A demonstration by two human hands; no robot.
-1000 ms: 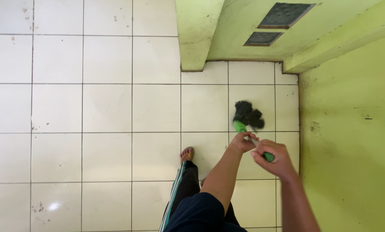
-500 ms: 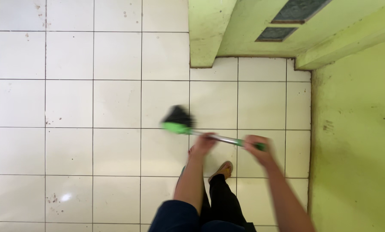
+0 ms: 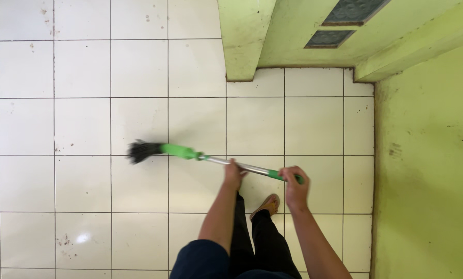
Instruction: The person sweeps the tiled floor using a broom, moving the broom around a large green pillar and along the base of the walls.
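I hold a broom (image 3: pixel 190 153) with black bristles, a green neck and a metal shaft, lying low across the white tiled floor (image 3: pixel 82 124). Its bristle head (image 3: pixel 141 151) points left and touches the tiles. My left hand (image 3: pixel 234 174) grips the metal shaft near its middle. My right hand (image 3: pixel 294 187) is closed around the green end of the handle. Below the hands, my dark trouser leg and a foot in a brown sandal (image 3: pixel 266 204) stand on the tiles.
A light green wall (image 3: pixel 427 175) runs down the right side. A green pillar (image 3: pixel 244 36) and a green door with dark glass panes (image 3: pixel 340 26) stand at the top. Small dark specks of dirt (image 3: pixel 65 241) lie on the tiles at the left.
The broom head has swept leftward across the floor, from near the corner by the wall to the open tiles at left. Both hands stayed on the handle.
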